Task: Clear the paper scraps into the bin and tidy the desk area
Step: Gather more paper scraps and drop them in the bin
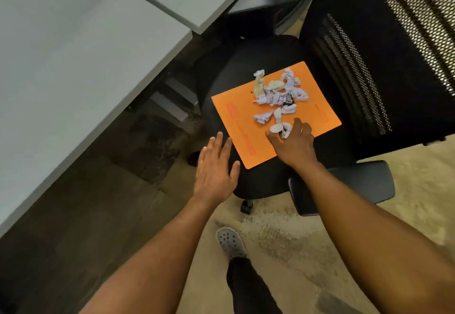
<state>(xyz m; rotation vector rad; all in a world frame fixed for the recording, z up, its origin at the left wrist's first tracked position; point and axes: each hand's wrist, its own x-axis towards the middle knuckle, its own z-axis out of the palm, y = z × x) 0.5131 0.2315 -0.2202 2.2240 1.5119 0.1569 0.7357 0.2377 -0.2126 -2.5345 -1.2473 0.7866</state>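
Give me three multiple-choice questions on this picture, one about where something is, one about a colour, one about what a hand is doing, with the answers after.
1. Where do the paper scraps lie?
A. on the grey desk
B. on a folder on the chair seat
C. on the floor

2. What colour is the folder?
A. orange
B. blue
C. green

3. What is the right hand doing?
A. resting flat on the desk
B. hanging at the person's side
C. closing its fingers on a scrap at the near end of the pile

Answers: 1 B, the scraps sit on the folder, which lies on the black chair seat. 2 A, it is plainly orange. 3 C, its fingers curl round a scrap, while the left hand hovers open beside the folder.
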